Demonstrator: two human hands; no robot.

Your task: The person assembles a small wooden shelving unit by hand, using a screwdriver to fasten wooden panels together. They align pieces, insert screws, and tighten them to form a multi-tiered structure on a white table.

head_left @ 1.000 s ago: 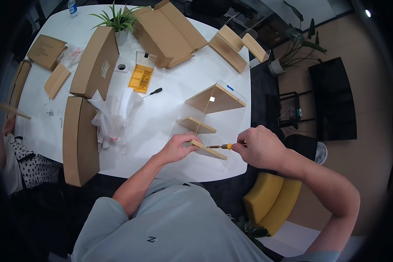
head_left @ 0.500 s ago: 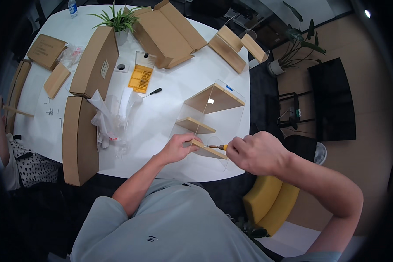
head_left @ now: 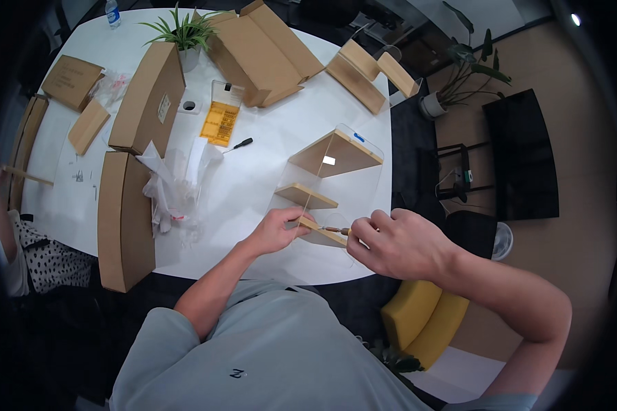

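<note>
In front of me on the white table stands a shelf unit (head_left: 353, 156) of pale wooden boards between clear acrylic panels. My left hand (head_left: 275, 231) grips the end of its nearest wooden board (head_left: 327, 235), thumb and fingers on either side. A screwdriver (head_left: 335, 230) is in my right hand (head_left: 401, 245), fingers wrapped round its handle, which they mostly hide. Its shaft points left, with the tip against the clear panel near that board. Any screw at the tip is too small to make out. The middle board (head_left: 307, 195) lies just beyond my left hand.
Left of centre are cardboard boxes (head_left: 125, 219), crumpled plastic wrap (head_left: 168, 185), an orange bit case (head_left: 219, 122) and a black screwdriver (head_left: 243, 144). Farther back are a potted plant (head_left: 185, 34), an opened carton (head_left: 267, 55) and another wood-and-acrylic piece (head_left: 356, 79). Someone's arm (head_left: 5, 226) shows at far left.
My right hand has shifted slightly left and its fingers have changed their hold on the screwdriver handle. The left hand stays on the board.
</note>
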